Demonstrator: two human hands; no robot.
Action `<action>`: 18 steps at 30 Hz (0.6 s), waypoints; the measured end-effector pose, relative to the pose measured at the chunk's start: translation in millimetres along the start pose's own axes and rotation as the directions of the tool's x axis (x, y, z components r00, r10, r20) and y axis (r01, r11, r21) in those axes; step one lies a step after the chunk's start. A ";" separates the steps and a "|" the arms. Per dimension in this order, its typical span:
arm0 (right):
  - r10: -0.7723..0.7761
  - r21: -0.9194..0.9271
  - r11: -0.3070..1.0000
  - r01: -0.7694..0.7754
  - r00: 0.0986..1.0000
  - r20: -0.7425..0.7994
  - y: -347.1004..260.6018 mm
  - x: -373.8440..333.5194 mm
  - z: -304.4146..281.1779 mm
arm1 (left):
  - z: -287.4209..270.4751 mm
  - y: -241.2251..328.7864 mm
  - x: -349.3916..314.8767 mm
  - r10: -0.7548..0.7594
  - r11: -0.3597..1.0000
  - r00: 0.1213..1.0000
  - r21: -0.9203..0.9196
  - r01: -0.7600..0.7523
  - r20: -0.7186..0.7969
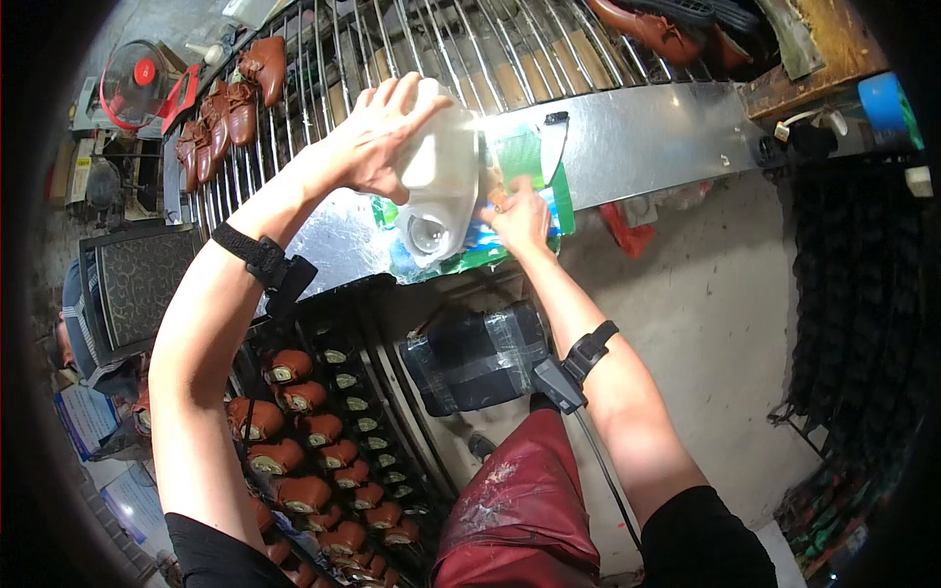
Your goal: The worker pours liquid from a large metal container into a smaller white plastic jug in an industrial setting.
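Observation:
My left hand (382, 137) is wrapped round a translucent white plastic jug (428, 186), which tilts over the metal bench with its round-dented base toward me. Close to the jug's right side, my right hand (522, 216) bends its fingers in a pinch above a green and blue sheet (549, 201). A small orange-brown thing (498, 199) shows at those fingertips, too blurred to name. Just beyond them lies a flat, pointed white tool (553, 149) with a black end. The jug hides its own mouth and part of the sheet.
Brown leather shoes (221, 122) sit on a rack of metal bars (510, 49) behind the bench (647, 137). Below left stands a rack of several brown shoes (304, 461). A taped black seat (475, 358) is under the bench, and a red piece (627, 230) hangs by its edge.

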State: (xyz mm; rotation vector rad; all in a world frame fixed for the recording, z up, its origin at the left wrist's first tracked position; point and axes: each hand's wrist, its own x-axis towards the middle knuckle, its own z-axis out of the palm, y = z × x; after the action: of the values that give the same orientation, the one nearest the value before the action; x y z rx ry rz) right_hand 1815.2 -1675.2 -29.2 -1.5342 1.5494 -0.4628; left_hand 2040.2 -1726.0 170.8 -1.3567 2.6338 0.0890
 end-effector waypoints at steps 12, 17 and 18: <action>-0.090 -0.259 0.962 0.090 0.996 0.014 -17.2 -9.1 18.8 | -2.1 -119.2 -82.4 -0.508 0.836 0.861 -0.234 0.497 0.014; -0.059 -0.337 0.940 0.058 0.998 0.008 -26.4 -8.0 15.9 | -24.1 -151.9 -138.3 -0.646 0.695 0.761 -0.368 0.618 0.058; -0.063 -0.338 0.939 0.064 0.998 0.013 -26.9 -8.1 15.4 | -27.6 -155.3 -148.5 -0.653 0.681 0.756 -0.402 0.612 0.047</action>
State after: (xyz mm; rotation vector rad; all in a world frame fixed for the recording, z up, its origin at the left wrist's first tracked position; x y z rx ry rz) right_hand 1842.3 -1667.4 -14.1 -1.8489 1.6438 -0.2365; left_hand 2247.3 -1701.1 229.6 -2.4010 2.1052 0.4896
